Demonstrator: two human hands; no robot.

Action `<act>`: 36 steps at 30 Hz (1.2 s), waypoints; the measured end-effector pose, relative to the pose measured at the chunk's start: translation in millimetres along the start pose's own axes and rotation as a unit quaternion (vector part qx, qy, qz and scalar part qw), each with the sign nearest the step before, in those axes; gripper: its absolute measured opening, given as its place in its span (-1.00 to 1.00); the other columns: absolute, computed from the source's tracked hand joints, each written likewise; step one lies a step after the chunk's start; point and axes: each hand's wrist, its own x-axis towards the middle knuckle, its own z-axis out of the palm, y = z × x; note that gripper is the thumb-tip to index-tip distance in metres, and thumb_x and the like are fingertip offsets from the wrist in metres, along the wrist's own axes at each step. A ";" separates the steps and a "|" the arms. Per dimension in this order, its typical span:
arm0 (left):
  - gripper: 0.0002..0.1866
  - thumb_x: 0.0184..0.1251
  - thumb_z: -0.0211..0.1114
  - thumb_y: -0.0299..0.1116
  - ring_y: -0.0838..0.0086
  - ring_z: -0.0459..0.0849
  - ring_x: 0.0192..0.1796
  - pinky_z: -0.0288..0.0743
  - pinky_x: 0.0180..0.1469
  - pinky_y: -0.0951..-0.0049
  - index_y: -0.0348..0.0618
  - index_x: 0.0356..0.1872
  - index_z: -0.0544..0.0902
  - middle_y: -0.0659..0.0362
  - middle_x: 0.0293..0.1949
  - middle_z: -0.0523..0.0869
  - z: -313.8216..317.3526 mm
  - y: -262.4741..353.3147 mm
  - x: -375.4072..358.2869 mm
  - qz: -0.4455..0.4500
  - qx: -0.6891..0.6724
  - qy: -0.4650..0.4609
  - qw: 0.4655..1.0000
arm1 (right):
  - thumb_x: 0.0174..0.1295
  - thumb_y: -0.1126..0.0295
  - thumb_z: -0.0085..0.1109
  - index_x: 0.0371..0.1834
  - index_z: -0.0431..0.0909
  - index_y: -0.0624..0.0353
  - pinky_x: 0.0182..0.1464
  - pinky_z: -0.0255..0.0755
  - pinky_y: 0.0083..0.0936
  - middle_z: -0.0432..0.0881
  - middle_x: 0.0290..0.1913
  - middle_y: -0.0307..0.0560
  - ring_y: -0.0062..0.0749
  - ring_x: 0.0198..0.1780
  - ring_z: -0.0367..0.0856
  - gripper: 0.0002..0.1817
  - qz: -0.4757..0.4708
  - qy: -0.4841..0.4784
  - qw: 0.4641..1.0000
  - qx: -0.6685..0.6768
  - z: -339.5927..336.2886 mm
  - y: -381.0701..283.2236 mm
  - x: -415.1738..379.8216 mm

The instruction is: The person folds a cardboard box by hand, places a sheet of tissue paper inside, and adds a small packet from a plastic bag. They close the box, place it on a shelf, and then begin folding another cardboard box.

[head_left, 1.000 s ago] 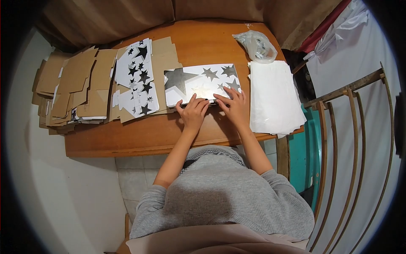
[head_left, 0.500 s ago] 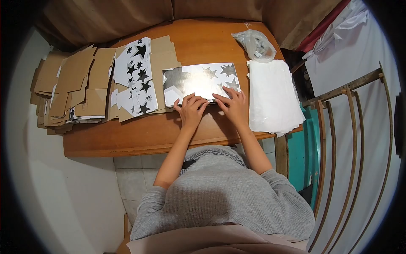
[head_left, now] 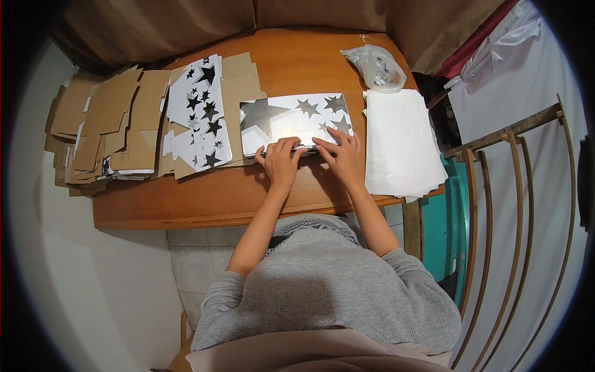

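Note:
A flat white box (head_left: 286, 118) with dark, shiny star prints lies on the wooden table in front of me. My left hand (head_left: 282, 160) grips its near edge left of the middle, fingers curled over the top and thumb pointing inward. At the same edge, my right hand (head_left: 342, 155) holds on right of the middle, with its fingers bent on the lid and its thumb towards the left one. A narrow gap separates the two thumbs. Part of the near side of the box is hidden behind my hands.
Flattened brown cardboard pieces (head_left: 111, 111) are piled on the left. Star-printed sheets (head_left: 197, 118) lie beside them. A stack of white paper (head_left: 400, 142) sits on the right, below a clear plastic bag (head_left: 377, 67) of small items. A wooden rack (head_left: 517, 186) stands right of the table (head_left: 167, 201).
The glare on the box top has faded and its stars show more clearly. The left hand's fingers have shifted slightly on the near edge. The right hand stays almost in place.

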 end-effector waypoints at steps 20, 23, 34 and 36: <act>-0.47 0.19 0.24 0.12 0.11 0.14 0.47 -0.33 0.28 -0.46 0.38 0.21 0.54 0.44 0.36 0.39 -2.4 -23.9 9.9 0.099 0.136 -0.054 0.984 | -0.03 -0.19 0.27 0.07 0.59 -0.63 0.20 0.03 -0.02 0.54 -0.06 -0.28 -0.31 -0.01 0.36 -0.51 -0.013 0.004 0.993 -0.117 2.2 -12.2 12.0; -0.47 0.19 0.23 0.12 0.10 0.16 0.46 -0.30 0.28 -0.45 0.39 0.22 0.53 0.45 0.36 0.39 0.6 -24.5 7.6 0.107 0.156 -0.047 0.981 | -0.03 -0.18 0.28 0.06 0.59 -0.63 0.21 0.02 -0.01 0.54 -0.05 -0.28 -0.32 0.00 0.37 -0.51 -0.006 0.003 0.992 -0.127 3.3 -12.4 10.3; -0.47 0.22 0.20 0.13 0.12 0.21 0.43 -0.24 0.28 -0.42 0.37 0.24 0.51 0.45 0.35 0.41 1.4 -24.3 7.4 0.120 0.167 -0.024 0.978 | 0.06 -0.23 0.18 0.12 0.56 -0.62 0.17 0.10 -0.09 0.56 -0.03 -0.23 -0.27 -0.01 0.41 -0.51 -0.004 -0.002 0.992 -0.129 -3.0 -15.6 13.0; -0.47 0.21 0.21 0.14 0.12 0.23 0.43 -0.23 0.27 -0.42 0.38 0.23 0.52 0.45 0.34 0.42 3.1 -23.2 7.0 0.120 0.176 -0.015 0.977 | 0.03 -0.24 0.19 0.06 0.59 -0.63 0.16 0.09 -0.04 0.55 -0.06 -0.26 -0.29 -0.02 0.41 -0.54 0.001 -0.002 0.992 -0.127 -1.4 -15.6 15.2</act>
